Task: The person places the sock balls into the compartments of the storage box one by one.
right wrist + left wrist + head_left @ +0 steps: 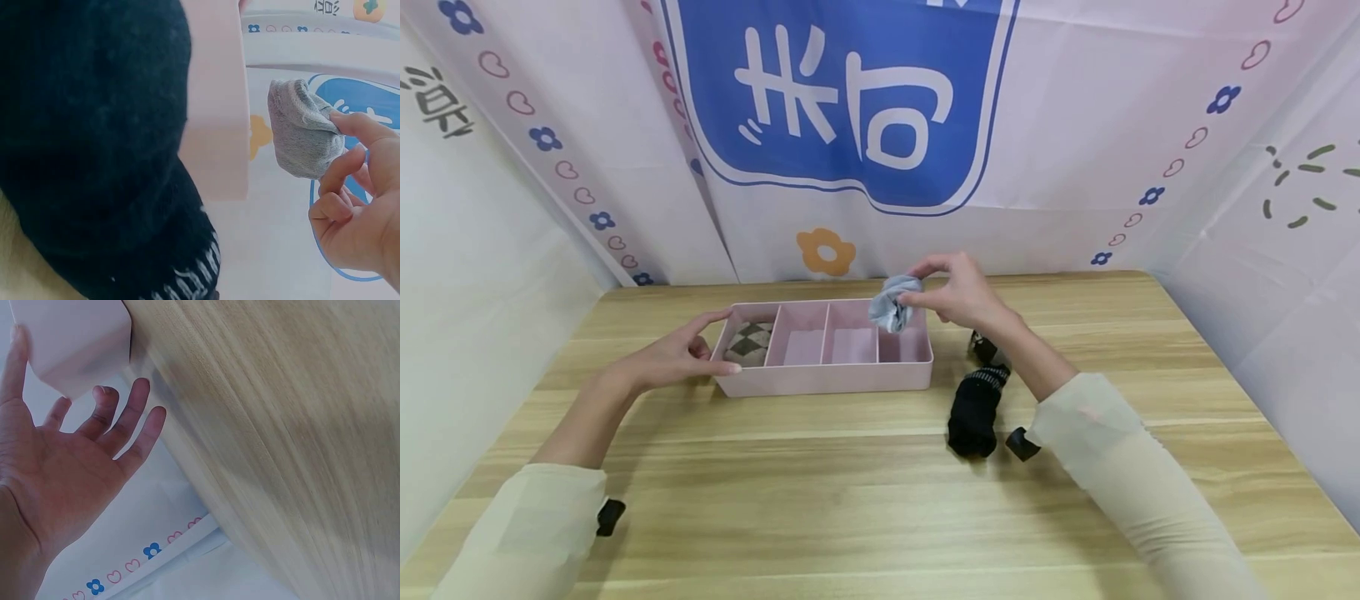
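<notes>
My right hand (pixel 962 293) pinches a rolled light grey sock (pixel 305 134) between thumb and fingers. In the head view the sock overlaps the rightmost compartment of a long pink divided box (pixel 823 380). At the box's left end, my left hand (pixel 673 354) holds the box with its thumb at the front corner and index finger at the back corner. The left wrist view shows the other fingers of that hand spread loosely below the box. A brown-and-cream checked sock (pixel 749 342) lies folded in the leftmost compartment; the two middle compartments hold nothing.
Right of the box a rolled black sock (pixel 974 412) lies on the wooden table (pixel 790 508). Behind it, partly hidden by my right forearm, is a dark patterned sock (pixel 982 346). A printed white cloth (pixel 1052 167) hangs behind the table.
</notes>
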A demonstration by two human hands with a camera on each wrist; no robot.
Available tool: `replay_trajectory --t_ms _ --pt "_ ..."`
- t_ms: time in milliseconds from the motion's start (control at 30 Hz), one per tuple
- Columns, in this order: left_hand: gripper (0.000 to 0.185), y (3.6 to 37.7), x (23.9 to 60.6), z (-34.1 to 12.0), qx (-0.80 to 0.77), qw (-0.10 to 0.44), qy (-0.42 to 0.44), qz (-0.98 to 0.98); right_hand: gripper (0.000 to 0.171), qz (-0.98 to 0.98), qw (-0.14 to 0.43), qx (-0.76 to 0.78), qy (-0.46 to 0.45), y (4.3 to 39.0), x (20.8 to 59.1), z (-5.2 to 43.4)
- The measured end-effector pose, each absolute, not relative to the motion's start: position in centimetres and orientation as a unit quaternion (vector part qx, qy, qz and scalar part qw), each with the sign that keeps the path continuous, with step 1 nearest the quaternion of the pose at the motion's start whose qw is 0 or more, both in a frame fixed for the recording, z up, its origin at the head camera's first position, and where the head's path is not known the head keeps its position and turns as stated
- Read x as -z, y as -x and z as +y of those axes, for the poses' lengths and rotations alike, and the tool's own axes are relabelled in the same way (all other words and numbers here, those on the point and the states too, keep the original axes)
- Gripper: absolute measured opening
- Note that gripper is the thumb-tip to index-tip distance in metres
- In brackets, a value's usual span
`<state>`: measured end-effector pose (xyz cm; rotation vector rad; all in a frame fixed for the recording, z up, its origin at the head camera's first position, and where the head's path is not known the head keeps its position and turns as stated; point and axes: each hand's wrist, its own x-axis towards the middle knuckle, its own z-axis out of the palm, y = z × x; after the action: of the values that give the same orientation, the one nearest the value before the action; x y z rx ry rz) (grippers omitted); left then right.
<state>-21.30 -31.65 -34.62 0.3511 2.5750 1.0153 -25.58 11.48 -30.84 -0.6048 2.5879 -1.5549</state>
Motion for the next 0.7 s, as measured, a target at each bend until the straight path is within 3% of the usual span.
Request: replay_trajectory --t_ms 700 --pt "0.101 21.4 34.7 -31.7 -0.355 0.169 -0.118 0.912 0.028 0.830 0.028 0.506 0.233 25.8 31.6 8.4"
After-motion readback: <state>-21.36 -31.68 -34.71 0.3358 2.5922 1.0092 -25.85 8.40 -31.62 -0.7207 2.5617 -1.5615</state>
